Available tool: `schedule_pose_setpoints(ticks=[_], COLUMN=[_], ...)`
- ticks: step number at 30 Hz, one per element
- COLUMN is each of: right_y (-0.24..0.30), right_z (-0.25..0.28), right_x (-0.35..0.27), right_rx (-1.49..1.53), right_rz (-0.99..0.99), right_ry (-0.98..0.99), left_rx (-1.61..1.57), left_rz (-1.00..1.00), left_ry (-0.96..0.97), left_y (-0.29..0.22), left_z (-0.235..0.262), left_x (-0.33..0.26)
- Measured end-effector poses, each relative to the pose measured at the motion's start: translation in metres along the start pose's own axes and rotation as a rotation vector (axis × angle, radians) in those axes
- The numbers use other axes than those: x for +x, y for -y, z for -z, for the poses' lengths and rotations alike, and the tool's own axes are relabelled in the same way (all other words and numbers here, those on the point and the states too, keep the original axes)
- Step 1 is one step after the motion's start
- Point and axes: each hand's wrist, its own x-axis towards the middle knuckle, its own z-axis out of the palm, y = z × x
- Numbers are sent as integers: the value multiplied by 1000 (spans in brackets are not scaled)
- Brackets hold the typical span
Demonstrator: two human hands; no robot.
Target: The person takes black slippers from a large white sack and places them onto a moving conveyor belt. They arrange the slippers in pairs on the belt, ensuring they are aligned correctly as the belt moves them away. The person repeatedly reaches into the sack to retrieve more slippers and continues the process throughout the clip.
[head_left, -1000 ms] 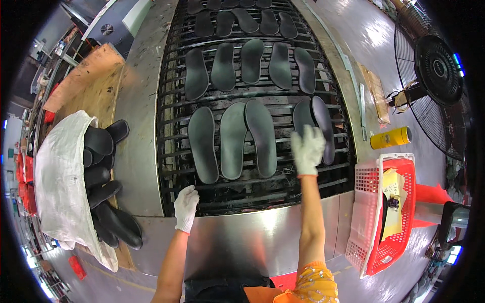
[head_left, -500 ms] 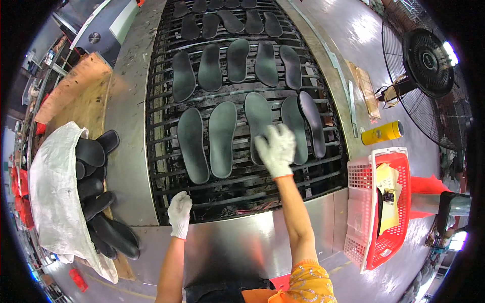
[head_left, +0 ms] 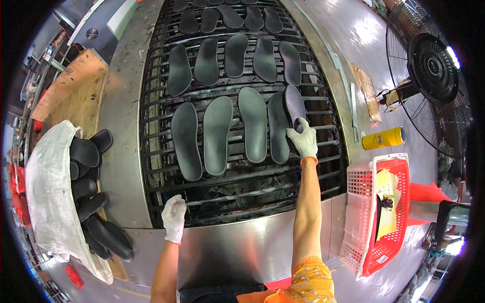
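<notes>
My right hand (head_left: 304, 140), in a white knit glove, grips the near end of the rightmost dark insole (head_left: 295, 103) in the nearest row. That insole partly overlaps the insole (head_left: 278, 132) to its left. Three more grey-black insoles, the closest being this one (head_left: 252, 126), lie side by side farther left on the black slatted conveyor (head_left: 242, 194). My left hand (head_left: 174, 218), gloved too, hovers by the conveyor's near left corner with its fingers curled and nothing visible in them.
Farther rows of insoles (head_left: 236, 55) cover the conveyor. Dark shoe-shaped pieces (head_left: 108, 235) lie at left beside a white cloth (head_left: 48, 197). To the right are a red and white basket (head_left: 376, 159), a yellow bottle (head_left: 384, 138) and a black fan (head_left: 432, 65).
My right hand has moved right from the middle insole to the rightmost one and taken hold of its near end. That insole has shifted left over its neighbour. My left hand stays near the corner.
</notes>
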Motion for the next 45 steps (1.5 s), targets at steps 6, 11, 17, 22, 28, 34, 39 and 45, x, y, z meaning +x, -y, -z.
schedule_pose_setpoints(ticks=[6, 11, 17, 22, 28, 34, 39, 45], right_y=[-6, -3, -12, 12, 104, 201, 282, 339], right_z=[0, 12, -13, -63, -123, -158, -179, -205], right_x=[16, -6, -37, -115, -296, -431, -504, -577], right_rx=[5, -201, -274, -135, 245, 228, 56, -267], right_rz=[133, 190, 237, 694, 958, 1013, 942, 871], right_ry=[-181, -213, -289, -286, 48, 688, 856, 772], left_rx=[69, 135, 46, 44, 101, 75, 93, -403], left_rz=[-32, -42, 43, 64, -66, -251, 174, 41], left_ry=[-9, 24, 9, -52, -376, -978, -1167, -878], left_y=[-3, -24, -35, -44, -39, -8, -17, 26], left_z=[-1, -2, 3, 37, 125, 252, 327, 368], left_x=[0, -1, -6, -33, -70, -93, -94, -78])
